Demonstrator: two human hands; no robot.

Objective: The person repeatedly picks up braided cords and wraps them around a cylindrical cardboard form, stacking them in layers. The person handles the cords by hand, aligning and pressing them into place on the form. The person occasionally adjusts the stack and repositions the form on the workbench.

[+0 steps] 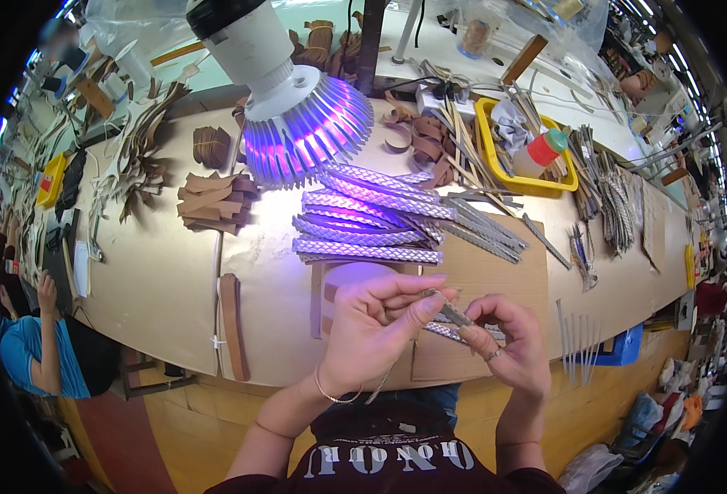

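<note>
Both my hands meet in front of me, above the near edge of the table. My left hand [380,317] is closed, thumb and fingers pinching one end of a braided grey strap [454,314]. On the same strap, a little to the right, my right hand [507,342] grips with thumb and forefinger. Part of the strap is hidden by my fingers, and a thin tail hangs below my left hand. Just beyond my hands lies a pile of silvery braided straps [371,218], lit purple by the lamp [306,123] hanging over it.
Brown leather strips [215,202] lie left of the pile, and a single brown strip [233,325] near the front edge. A yellow basket [573,181] with a green-capped red bottle [542,152] stands at back right. Cardboard [495,284] covers the table. Another person [42,346] sits at left.
</note>
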